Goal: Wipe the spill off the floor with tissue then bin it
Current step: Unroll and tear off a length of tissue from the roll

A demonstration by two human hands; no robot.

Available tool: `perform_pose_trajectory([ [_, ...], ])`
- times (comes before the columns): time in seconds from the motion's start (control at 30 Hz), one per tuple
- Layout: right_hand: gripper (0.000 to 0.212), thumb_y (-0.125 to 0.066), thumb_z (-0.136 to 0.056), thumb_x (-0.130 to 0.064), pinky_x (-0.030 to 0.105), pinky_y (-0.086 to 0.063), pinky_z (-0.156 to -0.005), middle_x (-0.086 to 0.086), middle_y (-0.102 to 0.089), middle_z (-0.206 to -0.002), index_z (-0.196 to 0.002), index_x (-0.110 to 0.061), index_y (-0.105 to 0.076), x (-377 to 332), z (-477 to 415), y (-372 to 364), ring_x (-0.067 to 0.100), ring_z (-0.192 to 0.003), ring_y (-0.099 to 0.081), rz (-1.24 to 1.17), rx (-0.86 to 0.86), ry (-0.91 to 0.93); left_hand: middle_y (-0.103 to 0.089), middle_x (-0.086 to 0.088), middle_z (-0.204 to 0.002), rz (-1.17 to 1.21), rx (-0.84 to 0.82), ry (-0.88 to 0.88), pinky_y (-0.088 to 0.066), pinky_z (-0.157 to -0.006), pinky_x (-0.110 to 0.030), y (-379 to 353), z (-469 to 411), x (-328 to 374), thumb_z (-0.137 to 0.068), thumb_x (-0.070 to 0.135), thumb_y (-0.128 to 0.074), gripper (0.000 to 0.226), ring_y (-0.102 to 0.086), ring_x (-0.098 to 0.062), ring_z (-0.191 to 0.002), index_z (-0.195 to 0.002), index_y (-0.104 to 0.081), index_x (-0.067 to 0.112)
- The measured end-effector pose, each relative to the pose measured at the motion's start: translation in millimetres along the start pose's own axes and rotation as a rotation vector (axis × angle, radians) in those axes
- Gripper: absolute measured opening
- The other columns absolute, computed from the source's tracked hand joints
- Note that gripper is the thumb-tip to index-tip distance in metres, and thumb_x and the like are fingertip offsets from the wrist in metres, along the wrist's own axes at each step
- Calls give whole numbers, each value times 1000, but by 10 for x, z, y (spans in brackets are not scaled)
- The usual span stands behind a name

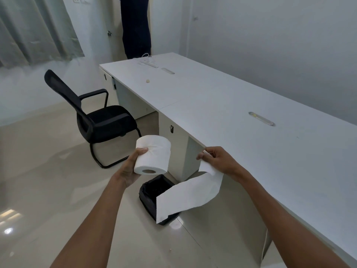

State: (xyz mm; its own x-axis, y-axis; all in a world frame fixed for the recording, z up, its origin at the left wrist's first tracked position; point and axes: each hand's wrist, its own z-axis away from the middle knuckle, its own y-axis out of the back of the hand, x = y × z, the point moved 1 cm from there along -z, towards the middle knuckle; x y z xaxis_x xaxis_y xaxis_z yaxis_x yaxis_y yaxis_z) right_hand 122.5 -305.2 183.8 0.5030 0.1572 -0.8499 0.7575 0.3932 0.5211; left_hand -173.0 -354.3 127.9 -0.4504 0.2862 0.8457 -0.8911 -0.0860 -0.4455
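My left hand (131, 167) grips a white tissue roll (154, 155) held in the air, its cardboard core facing me. My right hand (218, 159) pinches the end of a long strip of tissue (191, 194), which hangs loose and curls down to the left, apart from the roll. Below the strip, a small bin with a black liner (152, 192) stands on the beige tiled floor (58, 190) beside the desk's cabinet; the strip hides part of it. A tiny speck lies on the floor (170, 249) near my left forearm. I cannot pick out a spill.
A long white desk (251, 151) runs along the right wall, with a power strip and cable (148, 62) at its far end. A black mesh chair (96, 117) stands on the left. A person in dark trousers (136, 28) stands at the back by a door. Curtains hang at far left.
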Motion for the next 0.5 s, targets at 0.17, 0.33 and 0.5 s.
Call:
perform_pose_trajectory([
  [0.17,28,-55,-102,-27,9,-31,-53,-26,-56,-54,-90,-15,-77,148,-35,-21,-5,-53,-46,-6,50,-16,-79,-8,-104,-11,-19,48,-63,-66,-34,-71,-75,-40,-43,45,-90,93,-77,-21,-86,-127,-62,17],
  [0.33,30,-54,-103,-27,8,-32,-52,-22,-60,-58,-84,-20,-76,449,-96,205,-3,-52,-47,-65,166,-49,-77,-9,-113,12,-24,67,-63,-76,-34,-383,-377,-151,-50,45,-88,90,-75,-23,-96,-131,-61,17],
  [0.5,27,-55,-100,-26,13,-45,-67,-13,-71,-84,-85,-19,-77,910,-275,672,-8,-67,-60,-154,346,-178,-72,-12,-121,-77,92,65,-63,-71,-30,-835,-964,-282,-57,52,-76,78,-70,-24,-100,-126,-63,19],
])
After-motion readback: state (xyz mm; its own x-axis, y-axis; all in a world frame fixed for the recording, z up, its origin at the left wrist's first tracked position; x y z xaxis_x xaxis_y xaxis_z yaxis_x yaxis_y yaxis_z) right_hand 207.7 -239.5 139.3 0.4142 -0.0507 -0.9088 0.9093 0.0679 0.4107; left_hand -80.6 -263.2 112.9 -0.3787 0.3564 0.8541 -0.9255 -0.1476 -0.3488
